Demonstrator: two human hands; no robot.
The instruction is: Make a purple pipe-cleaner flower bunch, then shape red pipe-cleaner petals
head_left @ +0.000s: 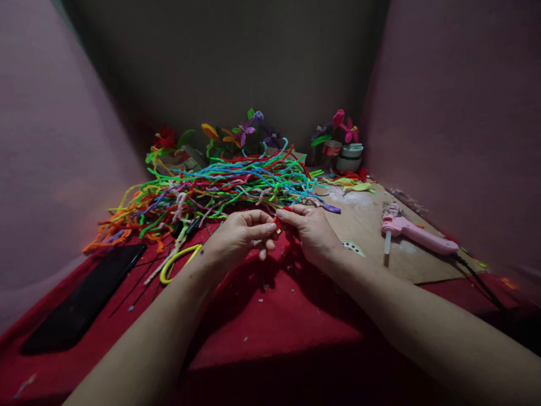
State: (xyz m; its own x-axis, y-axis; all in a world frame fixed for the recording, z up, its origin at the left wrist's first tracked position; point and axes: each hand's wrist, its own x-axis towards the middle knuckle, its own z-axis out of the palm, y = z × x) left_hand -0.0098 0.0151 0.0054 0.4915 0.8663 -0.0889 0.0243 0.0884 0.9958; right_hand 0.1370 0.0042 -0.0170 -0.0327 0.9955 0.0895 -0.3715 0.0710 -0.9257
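Observation:
My left hand (243, 234) and my right hand (310, 232) meet above the middle of the red cloth. Between their fingertips is a small red fuzzy piece (278, 223), which looks like pipe cleaner. Both hands pinch it, thumbs against forefingers, and the fingers cover most of its shape. A pale bit shows at its lower end. Just beyond the hands lies a big tangled heap of coloured pipe cleaners (236, 180). Scissors with a yellow handle (165, 270) rest left of my left wrist, partly hidden by the forearm.
A black phone (84, 304) lies at left beside thin dark wires (139, 290). On the right, a pink glue gun (422, 238) with a cord rests on cardboard (406, 270). Pipe-cleaner flowers (245, 132) and a lidded jar (350, 158) stand at the back. Pinkish cloth hangs on both sides.

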